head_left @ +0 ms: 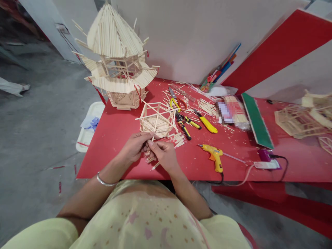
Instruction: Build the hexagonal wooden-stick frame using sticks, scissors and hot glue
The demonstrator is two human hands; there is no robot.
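Note:
In the head view my left hand [135, 147] and my right hand [165, 154] meet at the near side of a small hexagonal stick frame [157, 119]. Both are closed, fingertips pinched together around a thin wooden stick [153, 137]; its lower part is hidden by the fingers. The frame has a slatted base and bars crossing its open top. Under and beside my hands lie loose sticks [178, 139] and a clear wrapper with red print [148, 159].
A tall stick pagoda [114, 34] stands at the back left. Right of the frame lie scissors [177, 103], pliers [184, 127], a yellow utility knife [208, 123] and a corded glue gun [214, 155]. Farther right are a green board [257, 121], a power strip [267, 165] and another stick model [295, 119].

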